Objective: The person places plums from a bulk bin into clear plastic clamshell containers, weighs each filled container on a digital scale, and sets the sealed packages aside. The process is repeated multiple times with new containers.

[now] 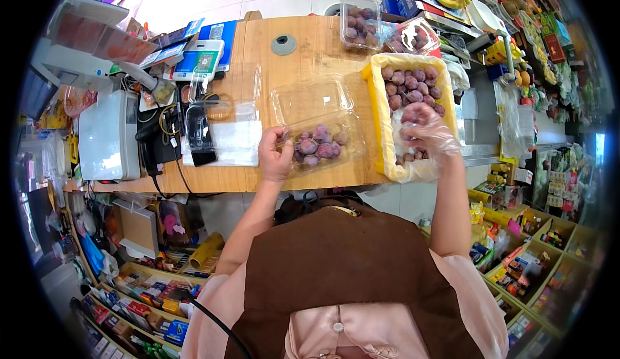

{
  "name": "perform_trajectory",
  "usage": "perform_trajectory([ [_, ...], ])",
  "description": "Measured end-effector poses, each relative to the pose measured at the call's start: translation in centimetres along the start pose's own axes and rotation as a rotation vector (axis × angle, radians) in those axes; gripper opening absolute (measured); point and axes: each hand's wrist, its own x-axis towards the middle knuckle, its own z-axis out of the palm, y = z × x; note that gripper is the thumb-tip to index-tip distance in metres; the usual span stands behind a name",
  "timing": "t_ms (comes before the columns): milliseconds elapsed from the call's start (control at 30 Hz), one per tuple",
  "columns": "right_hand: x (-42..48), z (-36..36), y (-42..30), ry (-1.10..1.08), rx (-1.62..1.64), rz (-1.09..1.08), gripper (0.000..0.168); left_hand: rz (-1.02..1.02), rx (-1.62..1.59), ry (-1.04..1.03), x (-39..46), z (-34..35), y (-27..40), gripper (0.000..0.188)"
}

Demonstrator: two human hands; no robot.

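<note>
With thumb and fingers, my bare left hand (pixel 274 155) grips the left edge of a clear plastic clamshell box (pixel 351 148). Several purple plums (pixel 315 143) lie in its base, and its lid (pixel 310 95) is folded back, away from me. My right hand (pixel 428 133), in a thin clear plastic glove, is over a yellow crate (pixel 379 158) with a pale liner. Its fingers are curled, and reddish-purple shapes show at them; whether they hold a plum is unclear. More plums (pixel 411 82) fill the far part of the crate, with a few at the near end.
Two clear boxes of plums (pixel 358 32) (pixel 414 36) stand beyond the crate. Left on the wooden table (pixel 310 179) are another open clamshell (pixel 235 126), a phone (pixel 203 158), a handheld scanner (pixel 147 148) and cables. A grey cable grommet (pixel 284 44) sits farther back.
</note>
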Motion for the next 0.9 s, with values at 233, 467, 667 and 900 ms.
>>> perform_trajectory([
  [233,-1.6,7.7,-2.2,-0.252,-0.160,-0.138,0.035,0.012,0.007,0.005,0.1,0.1,0.0,0.018],
  [467,-0.9,11.6,-0.4,-0.011,-0.734,-0.268,0.026,0.042,0.027,-0.005,0.1,-0.1,-0.1,0.018],
  [667,-1.3,9.2,2.0,0.018,-0.415,-0.295,0.021,0.014,0.033,-0.037,0.2,-0.3,-0.1,0.022],
  [900,-4.2,11.4,1.1,0.066,-0.404,-0.209,0.036,-0.091,0.239,-0.103,1.3,-0.2,1.9,0.024],
])
